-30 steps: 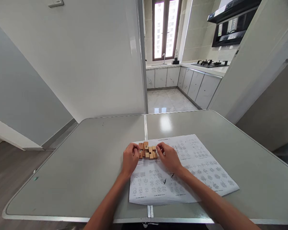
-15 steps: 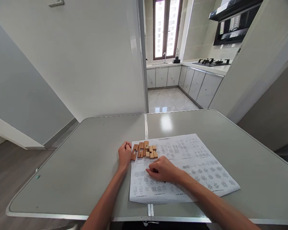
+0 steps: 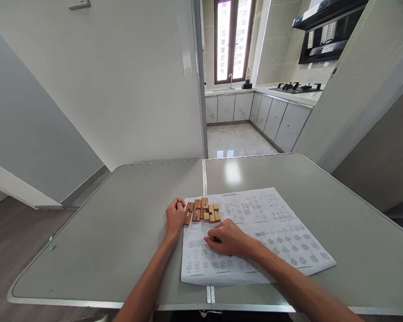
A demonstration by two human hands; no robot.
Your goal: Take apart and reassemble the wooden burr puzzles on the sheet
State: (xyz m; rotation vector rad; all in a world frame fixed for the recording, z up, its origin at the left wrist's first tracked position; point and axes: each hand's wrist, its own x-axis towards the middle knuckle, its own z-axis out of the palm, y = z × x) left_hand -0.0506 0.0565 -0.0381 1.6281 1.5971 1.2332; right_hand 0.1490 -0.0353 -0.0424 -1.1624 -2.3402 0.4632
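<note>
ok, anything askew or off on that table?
Minor only: the leftmost wooden piece, by the left hand, lies slanted while the other wooden pieces lie parallel in a row. The printed sheet lies skewed to the table edge, across its centre seam. Nothing spilled or damaged.

Diagrams on the printed sheet (image 3: 275,232) are showing too small to read — likewise the dark mark on one of the wooden blocks (image 3: 204,209). Right hand (image 3: 226,237) is curling its fingertips under, hiding them and a patch of sheet. Left hand (image 3: 175,214) is bunching beside the blocks' left end; grip unclear. Both forearms (image 3: 147,286) are running off the bottom edge.
</note>
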